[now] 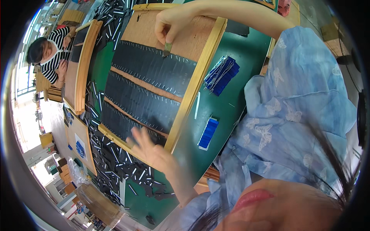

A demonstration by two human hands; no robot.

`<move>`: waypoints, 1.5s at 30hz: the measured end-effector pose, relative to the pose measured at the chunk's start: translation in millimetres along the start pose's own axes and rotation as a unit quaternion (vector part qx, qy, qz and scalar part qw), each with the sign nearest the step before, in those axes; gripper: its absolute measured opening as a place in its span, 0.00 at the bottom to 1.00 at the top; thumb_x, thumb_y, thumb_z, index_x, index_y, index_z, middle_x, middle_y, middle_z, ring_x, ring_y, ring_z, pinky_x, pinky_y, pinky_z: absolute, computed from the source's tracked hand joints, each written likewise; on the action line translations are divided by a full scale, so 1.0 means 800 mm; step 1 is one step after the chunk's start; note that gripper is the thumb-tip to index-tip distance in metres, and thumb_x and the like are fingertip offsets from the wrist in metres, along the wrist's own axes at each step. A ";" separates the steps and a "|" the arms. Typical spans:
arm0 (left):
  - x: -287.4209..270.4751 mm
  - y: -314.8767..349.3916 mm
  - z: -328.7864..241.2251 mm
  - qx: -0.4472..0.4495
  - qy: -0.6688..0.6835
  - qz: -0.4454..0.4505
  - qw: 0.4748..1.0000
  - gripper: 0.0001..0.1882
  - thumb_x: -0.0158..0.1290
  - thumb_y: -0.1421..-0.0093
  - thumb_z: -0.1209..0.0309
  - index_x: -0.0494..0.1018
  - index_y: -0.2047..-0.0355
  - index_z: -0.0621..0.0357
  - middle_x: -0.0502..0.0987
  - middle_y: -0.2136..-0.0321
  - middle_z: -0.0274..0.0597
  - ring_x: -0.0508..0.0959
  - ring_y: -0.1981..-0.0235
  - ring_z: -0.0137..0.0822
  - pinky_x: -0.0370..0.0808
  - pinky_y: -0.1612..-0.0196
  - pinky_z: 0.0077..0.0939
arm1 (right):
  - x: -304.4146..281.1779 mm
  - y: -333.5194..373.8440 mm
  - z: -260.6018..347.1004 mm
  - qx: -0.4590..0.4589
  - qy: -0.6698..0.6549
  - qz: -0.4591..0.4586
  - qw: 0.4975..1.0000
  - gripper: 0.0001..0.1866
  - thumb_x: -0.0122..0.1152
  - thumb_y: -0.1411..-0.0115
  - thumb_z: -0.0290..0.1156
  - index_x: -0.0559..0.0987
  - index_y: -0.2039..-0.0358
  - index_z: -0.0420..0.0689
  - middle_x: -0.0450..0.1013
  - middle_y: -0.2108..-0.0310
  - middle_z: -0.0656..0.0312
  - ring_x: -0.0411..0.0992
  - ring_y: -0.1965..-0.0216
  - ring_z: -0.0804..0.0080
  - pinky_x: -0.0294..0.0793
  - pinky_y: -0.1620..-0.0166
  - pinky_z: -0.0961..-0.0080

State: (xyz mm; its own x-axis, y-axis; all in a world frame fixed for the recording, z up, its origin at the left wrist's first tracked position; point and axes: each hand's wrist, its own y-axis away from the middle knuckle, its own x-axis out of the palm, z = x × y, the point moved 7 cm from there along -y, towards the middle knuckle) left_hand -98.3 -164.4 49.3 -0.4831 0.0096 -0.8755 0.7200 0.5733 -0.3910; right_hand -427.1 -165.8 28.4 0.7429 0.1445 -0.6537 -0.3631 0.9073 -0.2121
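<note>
My right hand (172,24) pinches a small flat tool (167,50) with a yellowish-green body and a dark tip. Its tip meets the upper edge of the top row of black strips (152,63); I cannot make out its exact kind. These strips lie side by side in rows on a wooden board (143,29) with a raised yellow wood frame (196,82). Short silvery pins line the edges of each row. Over the frame's lower corner, my left hand (152,148) has its fingers spread and holds nothing; it is slightly smeared by motion.
The board rests on a green table (150,208). Right of it lie a bundle of blue pieces with silvery wires (222,75) and a smaller blue stack (208,133). Loose black pieces (115,161) cover the table's left side. A person in stripes (58,57) sits across, beside stacked frames (84,69).
</note>
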 end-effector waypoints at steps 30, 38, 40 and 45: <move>0.029 -0.033 -0.092 0.127 0.168 0.058 0.976 0.30 0.50 0.51 0.72 0.62 0.45 0.63 0.56 0.38 0.55 0.50 0.36 0.60 0.44 0.37 0.55 | -0.004 0.014 0.032 0.014 0.051 -0.100 0.994 0.07 0.60 0.43 0.29 0.78 0.70 0.39 0.77 0.70 0.57 0.74 0.69 0.70 0.72 0.65 0.76; 0.019 0.002 -0.106 0.130 0.154 0.083 0.976 0.26 0.48 0.46 0.74 0.64 0.45 0.64 0.64 0.43 0.51 0.52 0.37 0.58 0.51 0.38 0.48 | 0.025 0.048 0.085 0.066 0.068 -0.201 0.975 0.15 0.57 0.43 0.34 0.70 0.59 0.40 0.69 0.75 0.62 0.68 0.70 0.74 0.66 0.70 0.75; 0.024 0.001 -0.113 0.123 0.161 0.085 0.976 0.24 0.49 0.45 0.73 0.66 0.47 0.63 0.65 0.43 0.51 0.55 0.39 0.57 0.53 0.39 0.47 | 0.028 0.058 0.070 0.102 0.108 -0.238 0.960 0.07 0.57 0.45 0.30 0.72 0.73 0.39 0.70 0.79 0.63 0.67 0.76 0.77 0.67 0.71 0.79; 0.011 0.017 -0.155 0.233 0.159 0.048 0.958 0.20 0.58 0.52 0.68 0.72 0.57 0.61 0.70 0.51 0.46 0.69 0.57 0.48 0.67 0.53 0.36 | 0.091 0.063 0.180 0.062 -0.197 -0.113 0.972 0.09 0.66 0.48 0.31 0.75 0.71 0.41 0.71 0.74 0.67 0.68 0.72 0.81 0.67 0.71 0.81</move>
State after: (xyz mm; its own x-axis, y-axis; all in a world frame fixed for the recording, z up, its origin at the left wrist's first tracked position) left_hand -154.3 -55.2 71.2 -0.4767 0.3355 -0.8125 0.8777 0.1296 -0.4614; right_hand -309.9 -52.8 74.6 0.9621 0.0542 -0.2671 -0.1139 0.9703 -0.2133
